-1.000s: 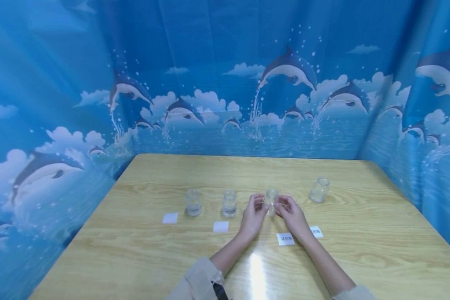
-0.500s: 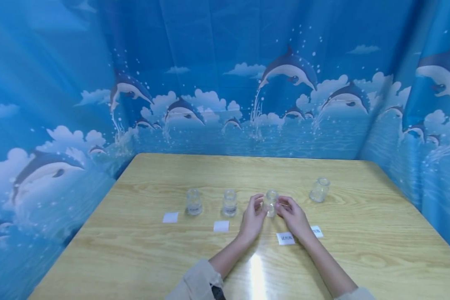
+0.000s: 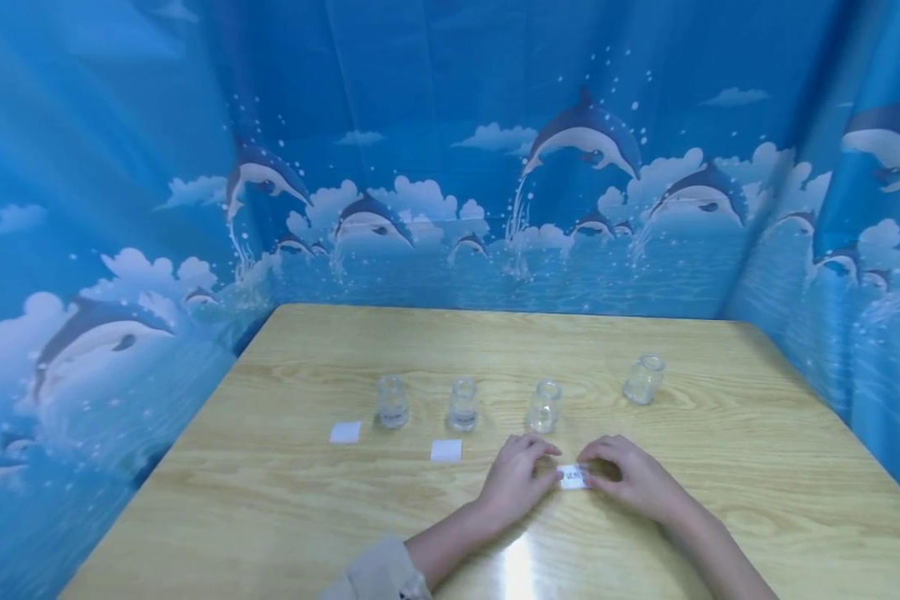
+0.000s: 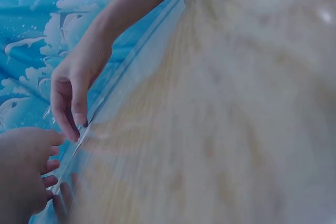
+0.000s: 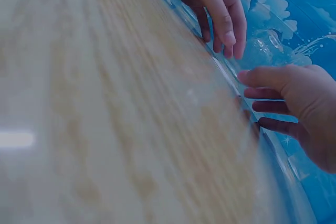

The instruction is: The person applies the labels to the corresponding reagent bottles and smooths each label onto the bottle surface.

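A small white card with dark writing (image 3: 572,477) lies on the table between my two hands. My left hand (image 3: 516,477) is at its left edge, the thumb touching or nearly touching it. At the opposite edge, my right hand (image 3: 636,477) has thumb and fingers bent but apart. Just beyond the card stands a clear glass jar (image 3: 544,408), which neither hand touches. In the wrist views both hands show with loose, spread fingers; the card cannot be made out there.
Two more glass jars, a left one (image 3: 392,404) and a middle one (image 3: 462,406), stand in line, with a blank white card (image 3: 345,432) and another blank card (image 3: 446,450) before them. A tilted-looking jar (image 3: 643,381) is at back right. Dolphin-print curtains surround the wooden table (image 3: 307,517).
Both hands have let go of the glass jar and come back toward me to the written card. The jar stays standing where it was; the right hand now covers the second written card.
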`<state>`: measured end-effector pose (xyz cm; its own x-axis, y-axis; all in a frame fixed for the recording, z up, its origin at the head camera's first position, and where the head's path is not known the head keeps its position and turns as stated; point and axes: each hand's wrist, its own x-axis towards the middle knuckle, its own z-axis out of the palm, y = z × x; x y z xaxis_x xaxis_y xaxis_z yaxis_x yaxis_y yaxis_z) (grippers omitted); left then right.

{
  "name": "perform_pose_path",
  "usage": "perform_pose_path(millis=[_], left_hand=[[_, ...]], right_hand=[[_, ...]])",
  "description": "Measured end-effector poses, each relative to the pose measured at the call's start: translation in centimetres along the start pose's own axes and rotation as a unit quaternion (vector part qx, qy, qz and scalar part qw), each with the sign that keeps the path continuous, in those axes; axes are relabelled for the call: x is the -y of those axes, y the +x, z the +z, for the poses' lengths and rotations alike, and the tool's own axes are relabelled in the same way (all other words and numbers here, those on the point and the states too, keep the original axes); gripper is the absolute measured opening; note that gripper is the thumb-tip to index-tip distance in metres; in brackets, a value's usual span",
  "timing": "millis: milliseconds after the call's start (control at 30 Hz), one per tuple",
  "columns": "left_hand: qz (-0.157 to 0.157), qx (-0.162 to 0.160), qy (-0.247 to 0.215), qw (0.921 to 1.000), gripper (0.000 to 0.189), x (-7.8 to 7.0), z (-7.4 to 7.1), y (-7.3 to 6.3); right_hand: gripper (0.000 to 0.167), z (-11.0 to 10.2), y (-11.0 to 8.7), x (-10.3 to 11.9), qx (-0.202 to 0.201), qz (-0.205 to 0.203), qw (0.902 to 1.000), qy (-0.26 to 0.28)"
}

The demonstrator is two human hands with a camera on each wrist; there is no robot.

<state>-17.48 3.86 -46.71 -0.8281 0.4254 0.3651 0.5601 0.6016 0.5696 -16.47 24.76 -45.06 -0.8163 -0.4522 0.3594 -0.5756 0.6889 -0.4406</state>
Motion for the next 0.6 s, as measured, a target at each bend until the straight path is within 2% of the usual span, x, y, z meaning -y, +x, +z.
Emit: perform_pose_path(millis=[100, 200, 400, 600], left_hand=[[0.053, 0.005, 0.098, 0.9937, 0.030, -0.5, 0.4, -0.3], [0.064, 0.001, 0.136, 0.9887, 0.028, -0.5, 0.5, -0.3], [0.046, -0.011, 0.119, 0.9917, 0.023, 0.0, 0.2, -0.2], [0.011, -0.012, 0.092, 0.9957, 0.021, 0.8, -0.5, -0.1]], right_hand=[[0.025, 0.0, -0.6, 0.0, 0.018, -0.009, 0.9996, -0.020], [0.025, 0.2, -0.4, 0.1, 0.017, -0.008, 0.9993, -0.031], [0.025, 0.8, 0.4, 0.5, -0.001, -0.011, 0.9983, -0.057], [0.025, 1.7, 1.4, 0.7, -0.015, -0.023, 0.9977, -0.062]])
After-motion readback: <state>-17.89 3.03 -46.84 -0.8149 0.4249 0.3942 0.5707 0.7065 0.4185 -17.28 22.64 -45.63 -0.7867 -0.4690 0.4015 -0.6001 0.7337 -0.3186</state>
